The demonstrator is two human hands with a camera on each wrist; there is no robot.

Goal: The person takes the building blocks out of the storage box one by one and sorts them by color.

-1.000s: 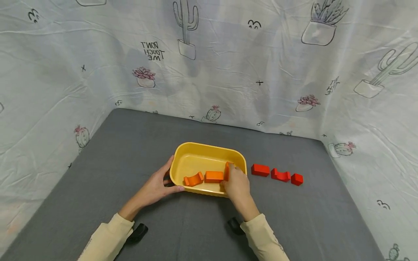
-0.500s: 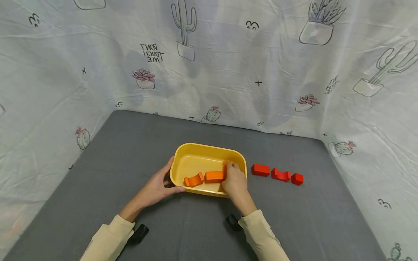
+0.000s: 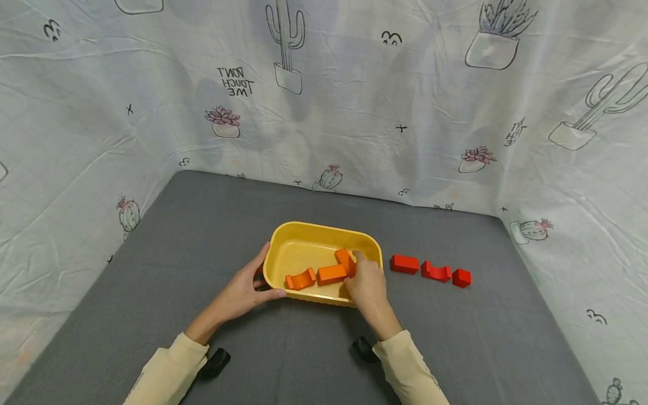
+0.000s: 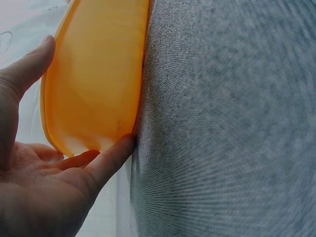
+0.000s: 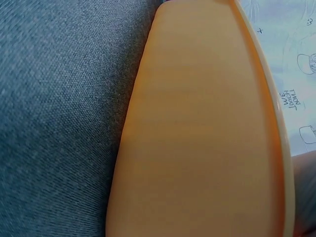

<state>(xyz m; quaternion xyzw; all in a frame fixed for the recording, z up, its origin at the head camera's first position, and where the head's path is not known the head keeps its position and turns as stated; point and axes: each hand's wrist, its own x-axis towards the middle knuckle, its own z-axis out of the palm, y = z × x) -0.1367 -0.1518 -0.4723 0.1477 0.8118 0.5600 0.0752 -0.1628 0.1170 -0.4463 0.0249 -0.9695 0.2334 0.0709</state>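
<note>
A yellow-orange plastic tub point(image 5: 197, 118) fills the middle, 1 long smooth outer wall running from the bottom edge to a rounded end at the top, its lip point(image 5: 288, 173) curving down the right side. Left of it lies woven blue-gray cloth point(image 5: 54, 118), darker along the wall. At upper right, a pale sheet point(image 5: 276, 59) carries a small cross, 2 cropped outline drawings and black lettering point(image 5: 291, 98) in reversed characters. A shadowed patch of skin point(image 5: 305, 170), too cropped to identify, shows at the right edge.
</note>
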